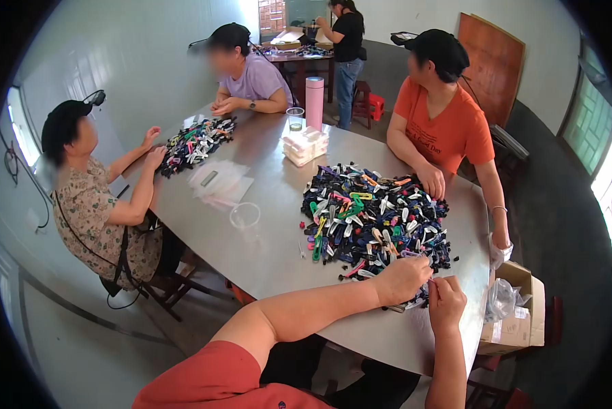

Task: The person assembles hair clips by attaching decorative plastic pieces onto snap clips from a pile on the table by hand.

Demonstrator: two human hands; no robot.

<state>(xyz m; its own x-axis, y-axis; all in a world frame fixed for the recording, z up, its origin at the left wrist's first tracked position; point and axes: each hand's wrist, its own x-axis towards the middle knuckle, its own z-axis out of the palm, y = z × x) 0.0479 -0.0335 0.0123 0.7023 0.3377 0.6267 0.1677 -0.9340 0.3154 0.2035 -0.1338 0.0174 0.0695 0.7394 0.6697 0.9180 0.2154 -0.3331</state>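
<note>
A large pile of small clips (367, 218), mostly black and white with green, orange, pink and yellow ones, lies on the metal table (278, 249). At the near edge of the pile, my left hand (402, 279) is closed, fingertips pinched together on something too small to name. Just to its right, my right hand (447, 297) is also closed, its thumb and fingers pinched near the left fingertips. A small pinkish bit shows between the two hands. Both hands are above the table near its right edge.
A co-worker in orange (442, 123) reaches to the pile's far side. Two co-workers sit left by another clip pile (197, 143). Also there: plastic bags (218, 180), a clear cup (244, 215), stacked packets (304, 146), a pink bottle (314, 102) and a cardboard box (534, 307).
</note>
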